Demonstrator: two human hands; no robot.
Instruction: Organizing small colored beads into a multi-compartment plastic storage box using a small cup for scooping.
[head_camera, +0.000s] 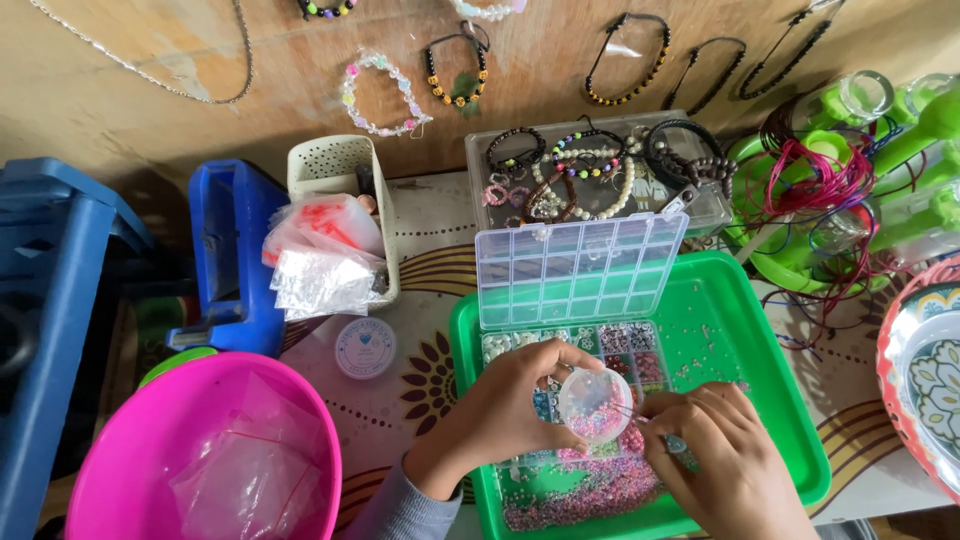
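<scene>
Below, a small round clear dish (594, 402) of pink beads is held over a green tray (770, 400).

The dish is grasped in the left hand (500, 410); the right hand (725, 455) is pinched on a thin needle (628, 411) touching its rim. A compartmented bead box (580, 270) lies open in the tray on the desk (420, 260), with loose pink beads (590, 490) spilled beneath.

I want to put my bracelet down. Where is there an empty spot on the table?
The patterned tablecloth is bare between the pink bowl and the green tray, beside the small round white lid. The tray's right part is mostly bare apart from stray beads. It is crowded around the bead box, both hands, and the cords at the far right.
</scene>
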